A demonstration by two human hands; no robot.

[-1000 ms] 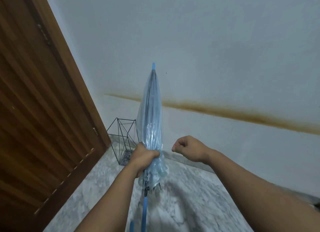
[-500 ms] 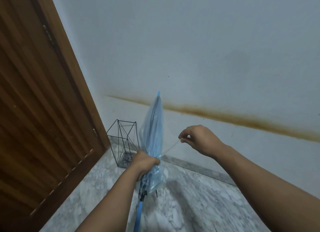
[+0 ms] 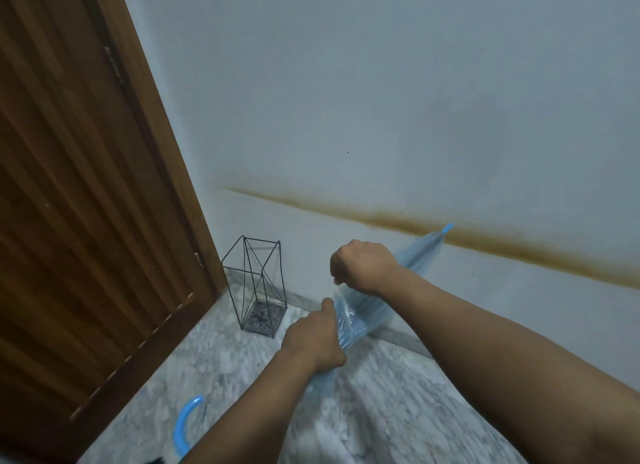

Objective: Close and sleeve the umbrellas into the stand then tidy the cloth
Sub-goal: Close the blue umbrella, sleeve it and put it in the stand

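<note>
A folded clear-blue umbrella [image 3: 420, 255] lies slanted across the middle, its tip [image 3: 447, 227] pointing up to the right against the wall. My left hand [image 3: 313, 340] grips the bunched canopy near its lower end. Just above and to the right, my right hand [image 3: 363, 269] is closed over the canopy, pinching something thin that I cannot make out. The umbrella's curved blue handle [image 3: 185, 425] shows at the bottom left, beside my left forearm. A black wire umbrella stand [image 3: 254, 287] is upright and empty in the corner, left of both hands. No cloth is in view.
A brown wooden door [image 3: 86, 203] fills the left side, right next to the stand. The white wall [image 3: 381, 99] with a brown stain line runs behind. The floor [image 3: 381, 411] is grey marble tile.
The umbrella has swung from nearly upright to slanting right. My right hand moved down from holding a thin strap out to the side onto the canopy. My left hand kept its grip.
</note>
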